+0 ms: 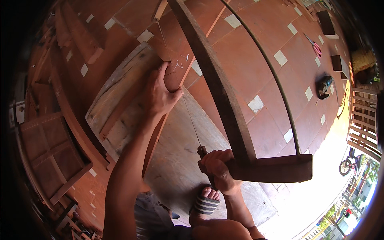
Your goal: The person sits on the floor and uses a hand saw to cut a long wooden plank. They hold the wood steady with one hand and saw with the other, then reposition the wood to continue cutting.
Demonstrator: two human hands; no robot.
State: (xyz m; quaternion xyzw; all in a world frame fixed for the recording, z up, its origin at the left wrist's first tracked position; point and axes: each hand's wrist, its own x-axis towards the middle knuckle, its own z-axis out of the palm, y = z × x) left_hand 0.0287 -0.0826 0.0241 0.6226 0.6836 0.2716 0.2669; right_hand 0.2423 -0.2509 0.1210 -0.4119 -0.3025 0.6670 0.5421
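My right hand [222,170] is wrapped round the lower end of a large wooden frame saw [218,84], beside its dark end piece. The saw's thin blade [191,116] runs from that hand up past my left hand to the far end of the frame. My left hand [162,94] grips a reddish wooden board [192,34], thumb and fingers apart on either side of the blade line. White marks show on the board beside the fingertips. Beneath the board lies a worn, pale wooden slab [188,138]. Whether the blade is inside the wood is hard to tell.
A foot in a striped sandal [207,204] rests on the slab. Pink-handled scissors [317,49], a dark power tool [324,87] and wooden blocks [339,66] lie on the tiled floor at right. Planks and a panelled wooden frame [52,148] stand at left.
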